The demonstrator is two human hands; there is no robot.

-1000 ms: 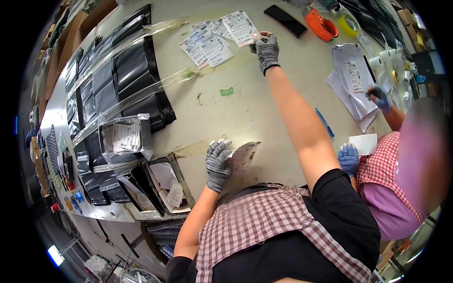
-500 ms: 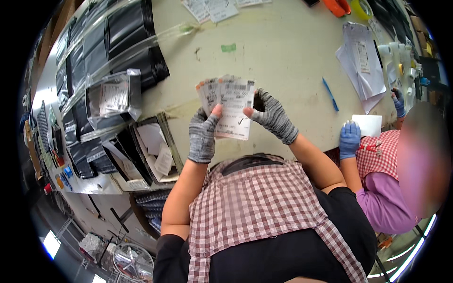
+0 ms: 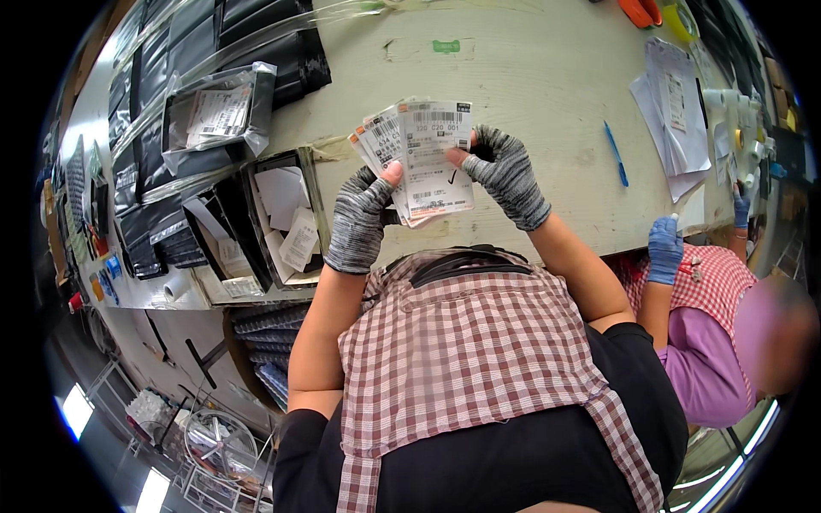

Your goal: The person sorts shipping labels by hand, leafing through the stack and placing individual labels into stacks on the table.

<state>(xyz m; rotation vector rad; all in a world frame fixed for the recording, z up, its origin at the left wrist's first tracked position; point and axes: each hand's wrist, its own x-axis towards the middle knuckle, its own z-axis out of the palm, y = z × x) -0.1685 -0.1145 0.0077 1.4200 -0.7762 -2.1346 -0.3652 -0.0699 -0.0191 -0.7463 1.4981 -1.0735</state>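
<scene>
A fanned stack of printed paper labels [image 3: 438,175] is held up in front of my apron, over the table. The front label faces up at the right, with barcodes and a handwritten tick on it. My left hand [image 3: 357,221], in a grey knitted fingerless glove, grips the stack at its left edge, thumb on top. In a matching glove, my right hand [image 3: 510,178] pinches the right edge of the front label, its thumb pressing the face. The fingers behind the labels are mostly hidden.
Black plastic bags [image 3: 201,38] and a clear-wrapped box with labels [image 3: 218,118] lie at left. Nearer stand open paper bins [image 3: 295,227]. A blue pen [image 3: 616,154] and papers [image 3: 674,115] lie at right. A co-worker's blue-gloved hand [image 3: 664,248] is at the table's right edge.
The labels and my hands sit a little higher in the picture, and the fan is arranged differently. The co-worker's hand has shifted right. The whole view has tilted slightly.
</scene>
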